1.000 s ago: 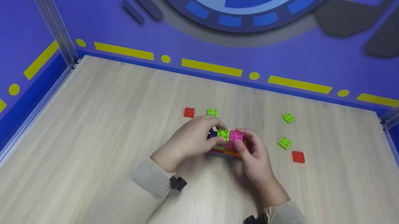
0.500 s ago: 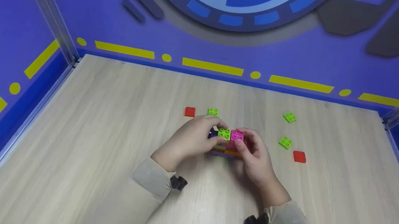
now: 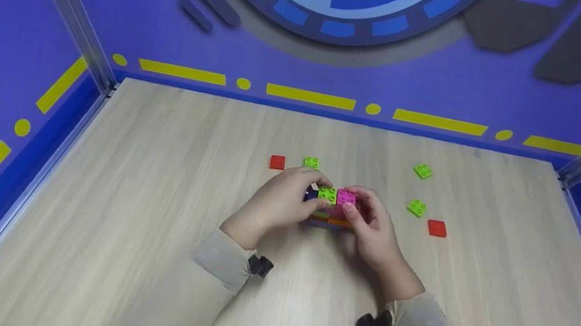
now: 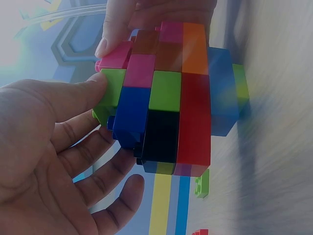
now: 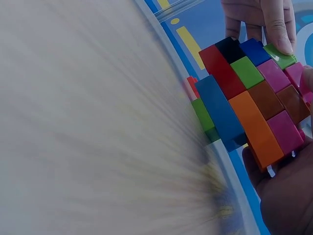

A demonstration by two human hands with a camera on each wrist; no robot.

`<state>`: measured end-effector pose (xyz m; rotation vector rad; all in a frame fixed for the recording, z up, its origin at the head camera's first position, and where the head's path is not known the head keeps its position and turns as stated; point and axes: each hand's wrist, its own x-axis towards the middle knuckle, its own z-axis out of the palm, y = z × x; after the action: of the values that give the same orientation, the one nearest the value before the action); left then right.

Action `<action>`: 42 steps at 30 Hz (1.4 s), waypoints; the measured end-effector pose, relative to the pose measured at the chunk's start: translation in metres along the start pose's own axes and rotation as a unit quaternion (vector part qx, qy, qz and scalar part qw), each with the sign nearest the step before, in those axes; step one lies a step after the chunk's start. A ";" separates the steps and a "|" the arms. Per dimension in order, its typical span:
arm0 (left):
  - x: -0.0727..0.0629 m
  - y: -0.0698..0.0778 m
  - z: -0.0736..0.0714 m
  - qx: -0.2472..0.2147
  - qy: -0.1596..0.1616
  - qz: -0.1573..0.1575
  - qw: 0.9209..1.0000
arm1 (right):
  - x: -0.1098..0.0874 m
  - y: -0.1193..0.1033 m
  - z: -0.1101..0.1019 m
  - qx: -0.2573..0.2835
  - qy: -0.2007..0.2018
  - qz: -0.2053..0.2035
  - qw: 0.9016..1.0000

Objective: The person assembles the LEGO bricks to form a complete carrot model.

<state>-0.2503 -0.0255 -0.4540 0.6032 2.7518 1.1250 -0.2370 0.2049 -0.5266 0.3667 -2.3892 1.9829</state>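
Note:
Between the two hands is a block of stacked toy building bricks (image 4: 164, 93) in red, blue, black, brown, orange, pink and green. At its top edge, a lime green brick (image 3: 327, 194) sits beside a pink brick (image 3: 346, 197). The left hand (image 3: 284, 201) pinches the green brick between thumb and index finger; its other fingers spread behind the stack in the left wrist view. With thumb and fingers, the right hand (image 3: 374, 228) grips the pink brick and the stack's right end. A long blue brick (image 5: 220, 110) and a smaller green one (image 5: 201, 113) form the bottom.
Behind the left hand lie a red brick (image 3: 277, 162) and a lime green brick (image 3: 311, 162). To the right are two lime green bricks, one farther back (image 3: 422, 171), plus another red brick (image 3: 437, 228). Blue patterned panels (image 3: 306, 76) bound the wooden table (image 3: 159, 164).

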 end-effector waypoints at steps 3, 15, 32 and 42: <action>0.000 0.000 0.000 -0.002 0.002 0.000 1.000 | 0.001 0.000 0.000 -0.006 -0.001 0.003 1.000; 0.000 -0.002 -0.001 -0.011 -0.005 0.000 1.000 | 0.001 0.000 -0.002 -0.007 -0.015 0.001 1.000; 0.004 -0.018 0.000 -0.055 -0.022 0.022 0.998 | -0.002 0.002 -0.002 -0.024 -0.002 0.004 1.000; 0.008 -0.035 0.006 -0.118 -0.019 0.030 0.992 | -0.004 0.010 -0.005 -0.032 -0.004 -0.003 0.999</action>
<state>-0.2679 -0.0412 -0.4823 0.6703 2.5319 1.4108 -0.2359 0.2124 -0.5363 0.3813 -2.4451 1.9017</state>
